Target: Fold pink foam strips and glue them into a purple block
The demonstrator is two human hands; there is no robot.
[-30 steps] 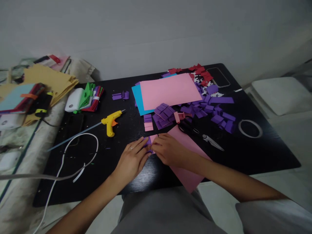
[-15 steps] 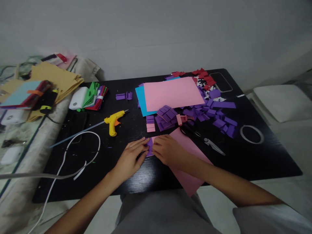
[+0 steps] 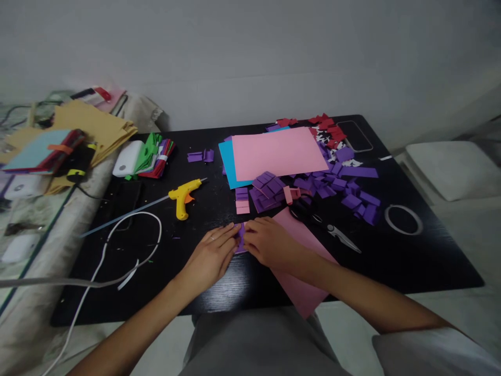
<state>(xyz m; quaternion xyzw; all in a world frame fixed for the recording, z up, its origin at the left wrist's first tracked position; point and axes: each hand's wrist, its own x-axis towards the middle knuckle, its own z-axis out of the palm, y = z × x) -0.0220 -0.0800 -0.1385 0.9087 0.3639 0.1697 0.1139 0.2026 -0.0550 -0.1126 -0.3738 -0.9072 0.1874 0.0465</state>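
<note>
A small piece of purple paper lies at the near middle of the table, mostly covered by my fingers. From the left, my left hand grips it with the fingers together, the tips at its left side. My right hand holds its right side with curled fingers, and the two hands' fingertips nearly meet. Under my right hand and forearm lies a pink sheet. Just beyond the hands sit a small folded purple-and-pink paper piece and a stack of folded purple pieces.
On the black table, a yellow glue gun lies left and black-handled scissors right. Pink sheet, purple scraps and red scraps lie behind. A tape ring is far right; a white cable loops left.
My left hand's fingers have shifted slightly, its thumb now closer in under the fingers. My right hand stays at the purple paper. The view has tilted a little.
</note>
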